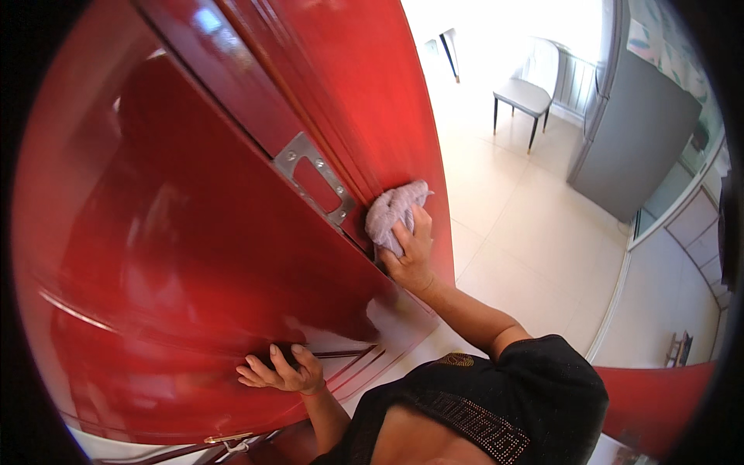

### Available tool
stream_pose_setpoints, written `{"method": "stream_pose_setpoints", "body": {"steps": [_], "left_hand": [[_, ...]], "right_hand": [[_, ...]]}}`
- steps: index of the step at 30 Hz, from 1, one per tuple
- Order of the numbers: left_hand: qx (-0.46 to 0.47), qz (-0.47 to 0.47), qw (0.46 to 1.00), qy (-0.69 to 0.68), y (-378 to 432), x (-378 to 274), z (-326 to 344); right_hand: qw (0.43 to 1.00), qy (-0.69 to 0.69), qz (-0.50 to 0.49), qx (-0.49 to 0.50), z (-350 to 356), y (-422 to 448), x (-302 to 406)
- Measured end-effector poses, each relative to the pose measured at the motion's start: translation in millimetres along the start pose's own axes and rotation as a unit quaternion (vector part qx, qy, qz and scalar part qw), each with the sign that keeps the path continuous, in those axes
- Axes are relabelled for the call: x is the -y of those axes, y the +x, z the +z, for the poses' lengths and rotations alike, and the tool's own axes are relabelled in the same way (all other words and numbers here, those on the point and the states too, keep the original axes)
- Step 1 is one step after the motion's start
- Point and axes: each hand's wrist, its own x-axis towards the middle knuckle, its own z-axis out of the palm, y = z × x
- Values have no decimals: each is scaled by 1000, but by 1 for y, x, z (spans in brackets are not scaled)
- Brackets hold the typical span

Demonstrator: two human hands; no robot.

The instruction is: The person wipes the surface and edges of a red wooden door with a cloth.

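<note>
A bunched, greyish-pink cloth (pixel 395 212) is gripped in my right hand (pixel 414 247) and pressed against the red door frame (pixel 372 116). Just up and to the left of the cloth, a metal strike plate (pixel 314 177) is screwed to the frame. My left hand (pixel 285 372) is near the lower part of the glossy red door (pixel 221 250), its fingers apart and nothing in it; whether it touches the surface, I cannot tell.
Beyond the frame, a chair (pixel 526 96) with dark legs stands on the pale tiled floor (pixel 511 232). A grey refrigerator (pixel 639 128) is at the upper right, beside a sliding-door track (pixel 610 314). A metal door handle (pixel 228 437) shows at the bottom left.
</note>
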Motion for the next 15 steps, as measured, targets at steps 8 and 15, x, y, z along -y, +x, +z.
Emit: {"method": "stream_pose_setpoints", "body": {"steps": [8,15], "left_hand": [[13,15,1000,9,4,6,-10],[24,40,998,-39,13,1,-10]], "right_hand": [[991,38,-109,-75,9,147,49],[975,-72,143,-152,14,41,-38]]}}
